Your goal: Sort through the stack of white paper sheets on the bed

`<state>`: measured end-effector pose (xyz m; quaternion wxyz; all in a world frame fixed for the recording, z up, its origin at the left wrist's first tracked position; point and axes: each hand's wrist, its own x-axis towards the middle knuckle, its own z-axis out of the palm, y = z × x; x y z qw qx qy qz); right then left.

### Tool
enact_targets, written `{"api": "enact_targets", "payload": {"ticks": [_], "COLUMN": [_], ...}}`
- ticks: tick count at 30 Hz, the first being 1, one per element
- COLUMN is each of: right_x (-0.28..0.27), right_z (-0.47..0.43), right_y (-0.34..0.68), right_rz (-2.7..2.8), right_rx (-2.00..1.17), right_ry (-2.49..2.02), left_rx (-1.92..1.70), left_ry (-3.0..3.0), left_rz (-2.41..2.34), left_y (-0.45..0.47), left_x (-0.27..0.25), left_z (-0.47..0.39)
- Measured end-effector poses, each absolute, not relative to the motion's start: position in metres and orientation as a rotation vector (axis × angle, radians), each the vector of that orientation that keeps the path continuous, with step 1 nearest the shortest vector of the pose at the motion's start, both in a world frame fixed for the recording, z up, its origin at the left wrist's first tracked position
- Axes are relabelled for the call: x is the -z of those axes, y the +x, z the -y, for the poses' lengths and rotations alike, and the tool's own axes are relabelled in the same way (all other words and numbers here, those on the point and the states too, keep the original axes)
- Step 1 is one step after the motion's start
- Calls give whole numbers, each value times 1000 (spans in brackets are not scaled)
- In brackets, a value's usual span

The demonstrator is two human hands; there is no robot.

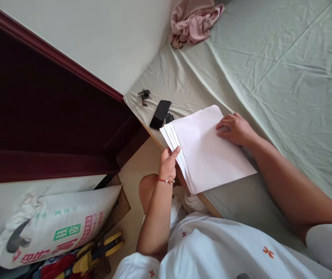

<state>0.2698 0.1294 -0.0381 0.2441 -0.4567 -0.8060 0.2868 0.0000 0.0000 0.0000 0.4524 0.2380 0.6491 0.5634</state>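
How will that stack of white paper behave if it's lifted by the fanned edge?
Probably floppy: the stack of white paper is thin loose sheets, so the unsupported side would likely droop. Sheets may slide apart; they are already fanned under the left hand. It looks light, and the right hand lying flat on top seems enough to pin it to the bed sheet.

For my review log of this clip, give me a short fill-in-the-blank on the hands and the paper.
1. The left hand grips the edge of the stack of ____.
2. The right hand lies flat on the ____ sheet.
3. Beside the papers lies a black ____.
Missing: papers; top; phone.
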Motion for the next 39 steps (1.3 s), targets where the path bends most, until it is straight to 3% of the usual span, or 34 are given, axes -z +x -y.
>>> {"api": "enact_targets", "payload": {"ticks": [15, 39], "right_x": [33, 36], "right_z": [-128, -130], "right_y": [268, 269], "right_rz": [2193, 2210], "right_rx": [-824, -807], "right_ry": [-1287, -1268], "left_rx": [-1570, -1640], "left_ry": [639, 560], "left_rz": [-1721, -1581], "left_y": [-7, -6], "left_x": [42, 46], "left_z": [-5, -5]}}
